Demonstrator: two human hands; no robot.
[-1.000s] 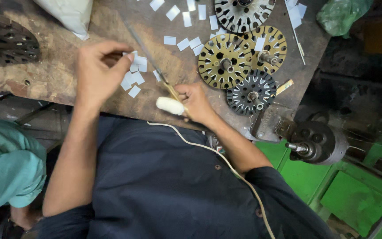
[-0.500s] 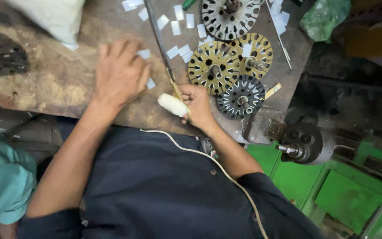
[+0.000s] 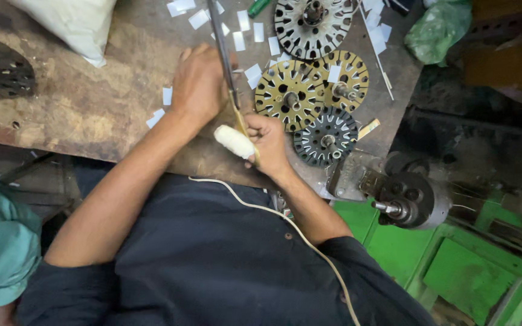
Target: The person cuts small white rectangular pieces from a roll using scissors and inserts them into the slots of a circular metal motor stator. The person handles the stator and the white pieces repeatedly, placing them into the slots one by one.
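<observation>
Carefully, I kept my right hand (image 3: 267, 140) curled round the blade (image 3: 228, 66), fingers pressed shut on it near the white-wrapped handle (image 3: 234, 142), which stuck out toward my body. The blade ran away from me across the bench (image 3: 92, 102). My left hand (image 3: 199, 84) lay just beside it, palm down, fingers close together over the paper slips (image 3: 159, 113); whether they pinched one I could not tell. To do it well, I judged, the left hand had to pin the slip flat and stay clear of the edge, while the right held the blade steady and low. The slotted discs (image 3: 291, 93) lay near, right of the blade, so short strokes seemed wise.
</observation>
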